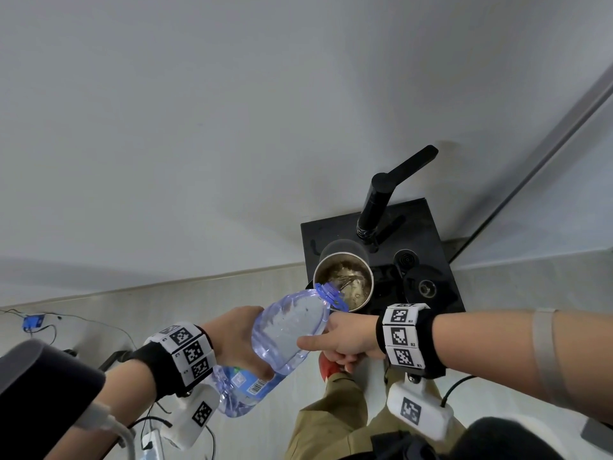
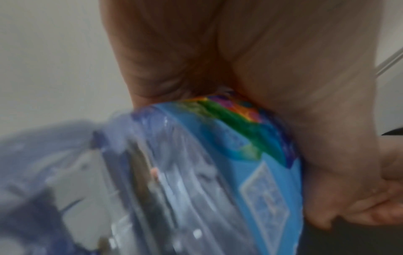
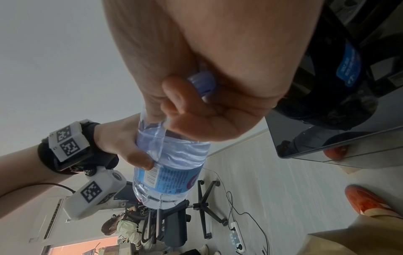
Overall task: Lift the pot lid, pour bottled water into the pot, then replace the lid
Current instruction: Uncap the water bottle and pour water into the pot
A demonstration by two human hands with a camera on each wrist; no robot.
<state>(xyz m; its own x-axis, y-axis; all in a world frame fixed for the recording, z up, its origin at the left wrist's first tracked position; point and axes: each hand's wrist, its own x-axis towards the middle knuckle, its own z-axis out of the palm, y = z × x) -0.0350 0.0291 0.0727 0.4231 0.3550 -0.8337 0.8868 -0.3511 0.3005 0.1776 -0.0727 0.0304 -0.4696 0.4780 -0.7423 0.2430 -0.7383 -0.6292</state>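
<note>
Under right hand (image 3: 218, 96): cap (image 3: 202, 82) half-hidden.

head: looks steeply down from above, pot (image 1: 343, 281) far right | left wrist: pressed close against bottle (image 2: 196, 181), blurred | right wrist: close under hand, facing floor | shared: bottle (image 1: 282, 330) (image 3: 167, 163) in all three

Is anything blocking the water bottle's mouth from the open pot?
Nothing visible does. The bottle is tilted with its open mouth right over the rim of the pot, whose lid is already off. The left hand holds the bottle's body, the right hand its neck, below the opening.
</note>
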